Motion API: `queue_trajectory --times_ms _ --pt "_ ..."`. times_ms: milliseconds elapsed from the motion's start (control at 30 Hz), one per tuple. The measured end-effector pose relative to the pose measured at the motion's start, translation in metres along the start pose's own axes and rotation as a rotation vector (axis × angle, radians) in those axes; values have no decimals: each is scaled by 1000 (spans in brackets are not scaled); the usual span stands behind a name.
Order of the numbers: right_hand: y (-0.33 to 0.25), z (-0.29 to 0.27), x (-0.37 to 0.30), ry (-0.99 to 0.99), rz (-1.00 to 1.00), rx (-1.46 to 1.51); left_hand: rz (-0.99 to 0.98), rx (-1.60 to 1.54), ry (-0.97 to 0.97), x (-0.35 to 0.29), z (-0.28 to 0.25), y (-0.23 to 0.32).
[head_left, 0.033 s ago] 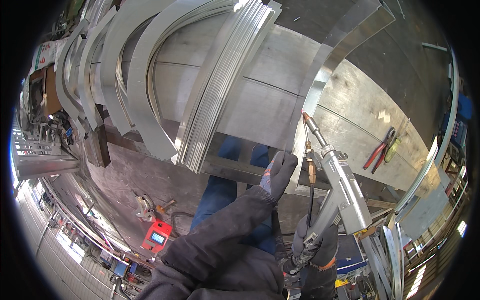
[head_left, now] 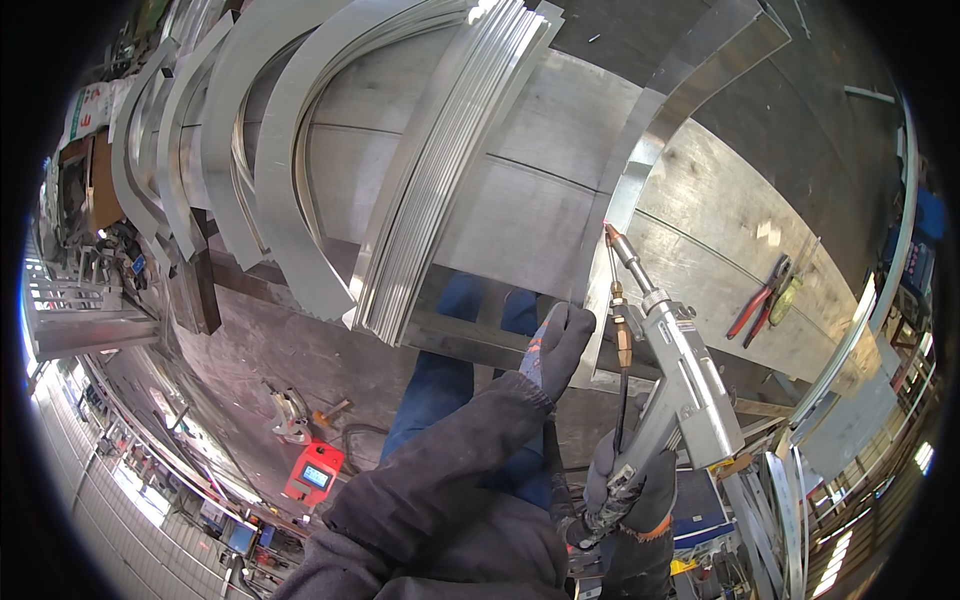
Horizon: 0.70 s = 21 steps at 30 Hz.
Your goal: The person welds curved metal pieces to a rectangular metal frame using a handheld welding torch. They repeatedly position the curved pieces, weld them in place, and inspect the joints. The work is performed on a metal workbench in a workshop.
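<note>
My left hand [head_left: 562, 345], in a dark grey glove, is closed at the near left edge of a long bent sheet-metal strip [head_left: 625, 190]; its fingertips are partly hidden. The shiny strip runs away to the far right. My right hand [head_left: 640, 490], also gloved, wraps round the handle of a silver welding gun [head_left: 685, 370]. Touching or almost touching the strip, the gun's copper nozzle [head_left: 618, 240] points up and to the left. Beside the nozzle runs a thin wire guide with a brass fitting [head_left: 624, 340], fed by a black cable.
Under the strip lies a metal-topped table [head_left: 550, 120]. A stack of straight metal strips [head_left: 440, 180] stands left of centre, with several curved metal pieces [head_left: 285, 150] farther left. Red-handled pliers [head_left: 757, 302] rest on the right. A red device with a screen [head_left: 314, 474] sits lower left.
</note>
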State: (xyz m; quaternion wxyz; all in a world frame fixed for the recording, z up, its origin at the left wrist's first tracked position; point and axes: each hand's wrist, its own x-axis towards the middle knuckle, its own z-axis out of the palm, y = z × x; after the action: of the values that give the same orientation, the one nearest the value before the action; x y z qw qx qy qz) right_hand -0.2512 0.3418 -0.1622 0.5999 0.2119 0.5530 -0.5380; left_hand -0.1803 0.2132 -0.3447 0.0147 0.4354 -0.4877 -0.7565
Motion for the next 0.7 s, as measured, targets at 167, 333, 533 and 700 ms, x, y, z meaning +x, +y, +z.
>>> queue_trajectory --times_ms 167,333,533,700 --pt "5 -5 4 -57 28 127 -206 -78 1 -2 0 11" --pt "1 -4 0 -40 6 3 -150 -8 -55 -3 -4 20" --pt "20 -25 -5 -119 6 155 71 170 -97 -4 -7 19" --pt "33 -34 5 -370 50 506 76 177 -89 -5 -8 20"
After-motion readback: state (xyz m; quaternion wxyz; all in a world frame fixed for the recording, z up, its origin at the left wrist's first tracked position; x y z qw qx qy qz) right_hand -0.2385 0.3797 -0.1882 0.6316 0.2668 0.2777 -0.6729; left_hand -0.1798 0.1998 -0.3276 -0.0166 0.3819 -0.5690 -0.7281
